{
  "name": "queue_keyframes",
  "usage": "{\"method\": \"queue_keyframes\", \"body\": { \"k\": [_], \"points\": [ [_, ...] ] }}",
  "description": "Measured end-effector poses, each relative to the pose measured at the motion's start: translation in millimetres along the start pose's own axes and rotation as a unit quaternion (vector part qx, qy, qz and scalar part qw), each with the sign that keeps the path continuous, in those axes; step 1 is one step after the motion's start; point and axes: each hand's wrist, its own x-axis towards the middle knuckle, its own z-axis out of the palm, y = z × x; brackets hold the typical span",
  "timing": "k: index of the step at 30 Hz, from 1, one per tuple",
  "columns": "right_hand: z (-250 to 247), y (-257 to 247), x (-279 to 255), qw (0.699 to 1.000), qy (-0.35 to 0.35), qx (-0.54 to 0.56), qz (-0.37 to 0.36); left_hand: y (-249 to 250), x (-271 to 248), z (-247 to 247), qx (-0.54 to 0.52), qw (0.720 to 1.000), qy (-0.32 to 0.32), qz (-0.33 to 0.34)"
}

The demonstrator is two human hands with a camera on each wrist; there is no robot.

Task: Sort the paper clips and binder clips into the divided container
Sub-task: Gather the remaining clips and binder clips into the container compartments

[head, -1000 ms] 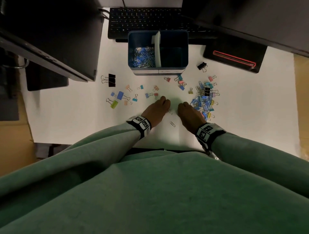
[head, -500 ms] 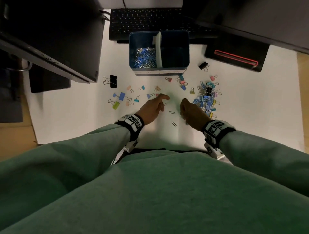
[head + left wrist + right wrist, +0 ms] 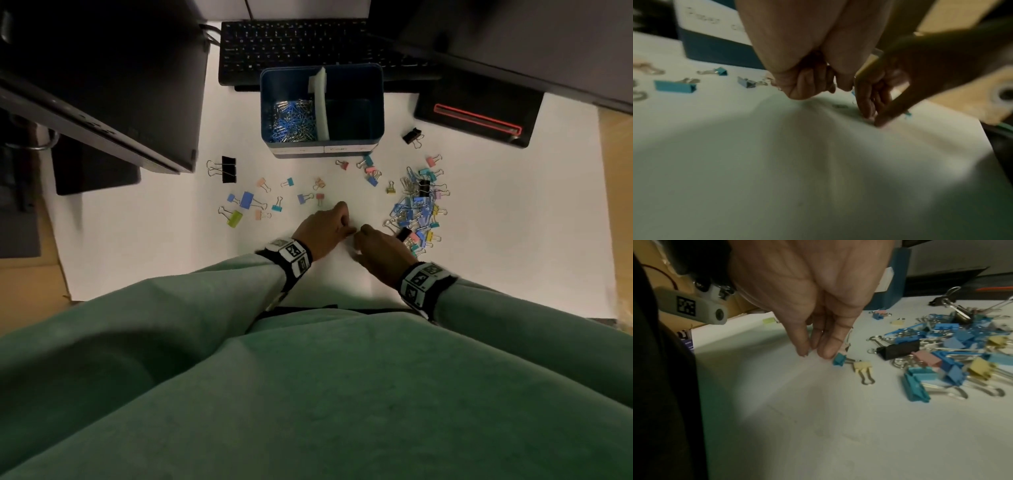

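The blue divided container (image 3: 376, 102) stands at the back, with a white divider (image 3: 320, 106). Paper clips (image 3: 294, 120) fill its left compartment; the right one looks dark. My left hand (image 3: 342, 228) hovers low over the white table with its fingers curled (image 3: 807, 84), and a bit of wire shows by the thumb. My right hand (image 3: 358, 248) is beside it, its fingertips (image 3: 803, 352) pinching a small silver paper clip (image 3: 807, 354) on the table. A teal binder clip (image 3: 838, 359) lies right next to those fingers.
A pile of mixed clips (image 3: 418, 209) lies right of my hands. Loose binder clips (image 3: 251, 200) and a large black one (image 3: 227, 169) lie to the left. A keyboard (image 3: 301, 44), a laptop (image 3: 102, 85) and a black device (image 3: 479, 116) ring the back.
My left hand reached out towards a clip, then curled and drew back. My right hand has come down on the spot where two loose paper clips lay; they no longer show.
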Motion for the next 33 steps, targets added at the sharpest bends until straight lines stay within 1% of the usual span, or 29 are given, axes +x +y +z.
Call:
{"method": "queue_keyframes", "body": {
  "k": [3, 5, 8, 10, 12, 14, 16, 18, 20, 21, 22, 23, 25, 27, 28, 30, 32, 33],
  "points": [
    [3, -4, 8, 1.0, -0.005, -0.017, 0.008, 3, -2, 6, 0.1, 0.995, -0.009, 0.019],
    [2, -2, 11, 1.0, -0.02, -0.011, 0.016, 4, -2, 9, 0.13, 0.991, -0.011, 0.032],
    [-10, -1, 9, 0.999, -0.041, 0.013, 0.024, 4, -2, 6, 0.128, 0.991, -0.018, 0.024],
    [-24, 0, 9, 0.997, -0.026, 0.057, 0.036, 3, -4, -5, 0.093, 0.995, 0.014, 0.019],
    [-45, -1, 14, 0.991, 0.018, 0.126, 0.04, 3, -4, -28, 0.045, 0.996, 0.07, 0.013],
    [-71, -8, 27, 0.982, 0.079, 0.166, 0.03, 1, -2, -59, 0.01, 0.991, 0.13, -0.002],
    [-103, -24, 46, 0.975, 0.144, 0.171, 0.01, 0, 4, -97, -0.011, 0.982, 0.186, -0.016],
    [-133, -45, 72, 0.966, 0.199, 0.167, -0.015, 1, 14, -136, -0.007, 0.973, 0.23, -0.025],
    [-156, -66, 101, 0.954, 0.244, 0.172, -0.026, 0, 27, -166, 0.024, 0.969, 0.242, -0.052],
    [-164, -73, 116, 0.954, 0.251, 0.163, -0.029, -2, 33, -175, 0.037, 0.969, 0.232, -0.069],
    [-168, -76, 131, 0.959, 0.244, 0.142, -0.029, -4, 38, -181, 0.043, 0.971, 0.22, -0.082],
    [-170, -78, 144, 0.967, 0.227, 0.111, -0.027, -6, 40, -184, 0.038, 0.973, 0.208, -0.088],
    [-168, -75, 162, 0.984, 0.169, 0.054, -0.021, -13, 38, -185, -0.002, 0.977, 0.192, -0.088],
    [-163, -66, 169, 0.994, 0.104, 0.013, -0.036, -16, 31, -180, -0.037, 0.975, 0.207, -0.071],
    [-161, -60, 169, 0.995, 0.088, 0.002, -0.051, -15, 28, -174, -0.054, 0.97, 0.23, -0.056],
    [-160, -45, 164, 0.992, 0.099, 0.015, -0.08, -10, 19, -160, -0.08, 0.951, 0.298, -0.038],
    [-164, -32, 154, 0.981, 0.156, 0.057, -0.105, 0, 8, -139, -0.083, 0.921, 0.377, -0.049],
    [-167, -25, 146, 0.974, 0.185, 0.078, -0.109, 6, 2, -125, -0.082, 0.91, 0.404, -0.049]
  ]
}}
